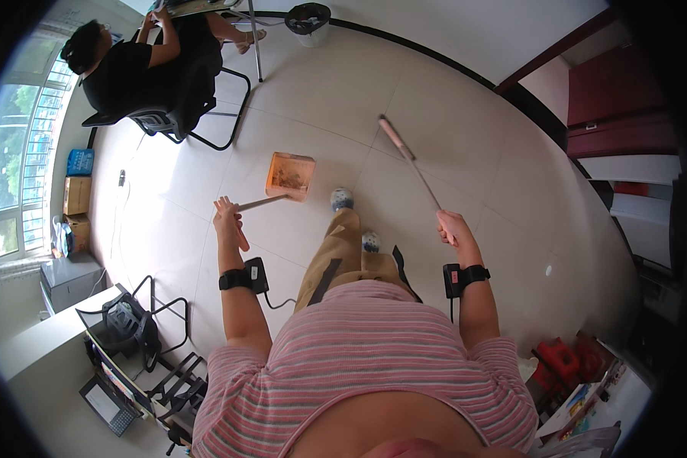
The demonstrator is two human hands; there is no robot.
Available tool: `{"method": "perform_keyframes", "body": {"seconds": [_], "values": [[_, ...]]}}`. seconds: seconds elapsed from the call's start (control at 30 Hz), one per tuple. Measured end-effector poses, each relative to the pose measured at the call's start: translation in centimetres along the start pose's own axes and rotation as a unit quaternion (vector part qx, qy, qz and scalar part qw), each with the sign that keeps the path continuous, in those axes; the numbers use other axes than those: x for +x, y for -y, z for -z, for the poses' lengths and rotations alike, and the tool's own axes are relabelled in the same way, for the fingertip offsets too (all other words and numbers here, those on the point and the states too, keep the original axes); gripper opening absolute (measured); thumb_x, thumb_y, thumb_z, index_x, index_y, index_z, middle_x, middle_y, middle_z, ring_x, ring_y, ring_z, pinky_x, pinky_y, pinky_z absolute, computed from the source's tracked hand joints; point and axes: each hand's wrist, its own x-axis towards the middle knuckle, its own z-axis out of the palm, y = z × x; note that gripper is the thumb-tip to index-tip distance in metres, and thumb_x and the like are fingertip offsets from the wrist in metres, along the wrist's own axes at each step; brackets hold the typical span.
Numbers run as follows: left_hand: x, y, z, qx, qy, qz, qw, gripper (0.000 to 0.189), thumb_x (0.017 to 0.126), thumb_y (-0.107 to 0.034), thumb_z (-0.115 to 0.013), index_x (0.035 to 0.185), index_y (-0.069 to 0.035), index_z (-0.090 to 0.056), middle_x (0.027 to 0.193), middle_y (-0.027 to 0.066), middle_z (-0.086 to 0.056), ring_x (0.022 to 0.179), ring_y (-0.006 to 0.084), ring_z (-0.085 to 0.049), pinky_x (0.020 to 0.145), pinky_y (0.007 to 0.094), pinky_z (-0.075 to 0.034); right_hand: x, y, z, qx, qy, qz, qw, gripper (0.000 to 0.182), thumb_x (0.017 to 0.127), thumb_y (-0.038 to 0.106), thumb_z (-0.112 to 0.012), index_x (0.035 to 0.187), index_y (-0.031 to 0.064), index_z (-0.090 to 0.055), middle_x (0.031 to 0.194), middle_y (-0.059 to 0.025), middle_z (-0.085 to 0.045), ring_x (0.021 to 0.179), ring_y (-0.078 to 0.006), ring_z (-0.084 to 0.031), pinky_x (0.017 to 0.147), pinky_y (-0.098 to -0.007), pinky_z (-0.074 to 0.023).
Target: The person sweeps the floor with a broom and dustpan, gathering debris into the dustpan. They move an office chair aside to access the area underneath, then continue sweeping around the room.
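Note:
My left hand (226,216) grips the handle of a long-handled dustpan, some of its fingers stretched out past the pole. The orange pan (291,174) rests on the tiled floor ahead of my feet, with brownish debris inside it. On the other side, my right hand (453,226) is closed around the pole of a broom (421,169). The broom's narrow head points forward and away from me, well to the right of the pan. Whether its bristles touch the floor is hard to tell.
A seated person in black (149,74) occupies a chair at the front left, beside a table leg (256,51). A black-lined waste bin (309,26) stands by the wall. Cardboard boxes (77,194) and a cable (114,229) lie leftward. Red chairs (558,360) are behind right.

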Motion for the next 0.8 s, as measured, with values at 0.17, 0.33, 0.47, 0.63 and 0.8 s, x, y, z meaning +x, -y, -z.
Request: {"method": "perform_keyframes", "body": {"seconds": [0.17,0.33,0.47,0.63,0.8], "values": [[-3.3,1.9,1.8,0.017,-0.012,0.016,1.000,0.018,0.069,-0.017,-0.060,0.077,-0.003,-0.050,0.062,0.0050,-0.047,0.046,0.0100,-0.040,0.042,0.0225,-0.034,4.0,-3.9,1.9,-0.023,-0.026,0.008,0.999,0.016,0.082,0.020,-0.047,0.075,0.0061,-0.046,0.054,-0.0060,-0.046,0.039,-0.0120,-0.040,0.034,-0.0242,-0.0314],[-5.2,2.5,3.1,0.025,-0.010,0.017,0.999,0.018,0.067,-0.018,-0.059,0.072,-0.003,-0.049,0.060,0.0037,-0.046,0.046,0.0089,-0.039,0.043,0.0215,-0.033,4.7,-6.6,2.5,0.004,-0.003,-0.052,0.999,0.016,0.079,0.019,-0.047,0.072,0.0048,-0.044,0.050,-0.0070,-0.045,0.040,-0.0158,-0.041,0.036,-0.0270,-0.0349],[-6.7,3.1,3.7,0.034,-0.005,0.026,0.999,0.019,0.066,-0.019,-0.058,0.069,-0.003,-0.048,0.060,0.0030,-0.045,0.046,0.0082,-0.038,0.043,0.0214,-0.032,4.9,-6.8,1.9,0.049,-0.050,-0.061,0.996,0.021,0.079,0.021,-0.045,0.064,0.0064,-0.042,0.052,-0.0075,-0.046,0.040,-0.0165,-0.041,0.038,-0.0277,-0.0346],[-5.8,4.5,4.2,0.044,-0.004,0.042,0.998,0.019,0.069,-0.020,-0.060,0.074,-0.004,-0.050,0.061,0.0035,-0.046,0.046,0.0076,-0.038,0.042,0.0207,-0.031,6.1,-6.3,0.1,0.150,0.011,-0.042,0.988,0.015,0.076,0.019,-0.043,0.068,0.0064,-0.039,0.051,-0.0087,-0.042,0.038,-0.0181,-0.036,0.035,-0.0304,-0.0315],[-4.3,4.9,3.7,0.074,0.048,0.033,0.996,0.017,0.072,-0.019,-0.060,0.079,-0.005,-0.053,0.059,0.0036,-0.049,0.043,0.0062,-0.038,0.039,0.0197,-0.031,7.2,-4.6,-6.7,0.165,0.041,-0.038,0.985,0.009,0.071,0.011,-0.039,0.063,0.0061,-0.037,0.052,-0.0088,-0.039,0.039,-0.0194,-0.036,0.036,-0.0304,-0.0308]]}}
